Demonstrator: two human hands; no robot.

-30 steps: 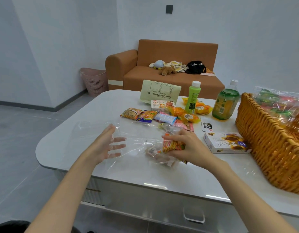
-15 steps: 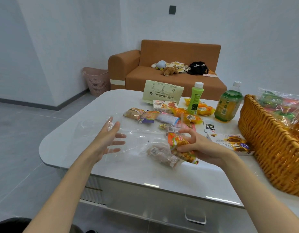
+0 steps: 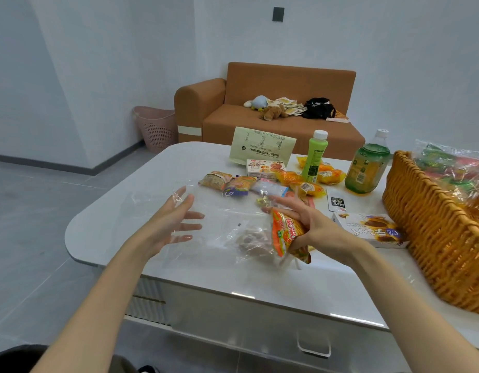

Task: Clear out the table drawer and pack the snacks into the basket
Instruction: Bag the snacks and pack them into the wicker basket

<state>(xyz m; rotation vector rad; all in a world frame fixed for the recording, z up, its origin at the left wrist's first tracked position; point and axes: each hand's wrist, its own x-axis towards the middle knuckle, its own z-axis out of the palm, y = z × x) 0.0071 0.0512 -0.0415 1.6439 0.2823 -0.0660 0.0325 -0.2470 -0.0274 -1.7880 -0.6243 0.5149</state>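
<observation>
My right hand (image 3: 311, 224) grips an orange snack packet (image 3: 287, 234), lifted a little above the white table (image 3: 103, 227). My left hand (image 3: 171, 222) is spread open with its fingers inside the mouth of a large clear plastic bag (image 3: 219, 211) lying on the table. A small clear packet of brownish snacks (image 3: 250, 239) sits inside that bag beside the orange packet. The wicker basket (image 3: 437, 235) stands at the right with a bag of colourful snacks (image 3: 453, 168) in it. The drawer (image 3: 300, 337) under the table edge is closed.
Several small snack packets (image 3: 233, 184), a biscuit box (image 3: 265, 166), a green bottle (image 3: 313, 156), a tea bottle (image 3: 367, 164), a dark sachet (image 3: 336, 204), a printed paper bag (image 3: 262, 144) and a cake box (image 3: 367, 232) lie across the table. A sofa and pink bin stand behind.
My right hand has lifted the orange packet off the table and turned it upright. My left hand has risen slightly and spread wider in the clear bag.
</observation>
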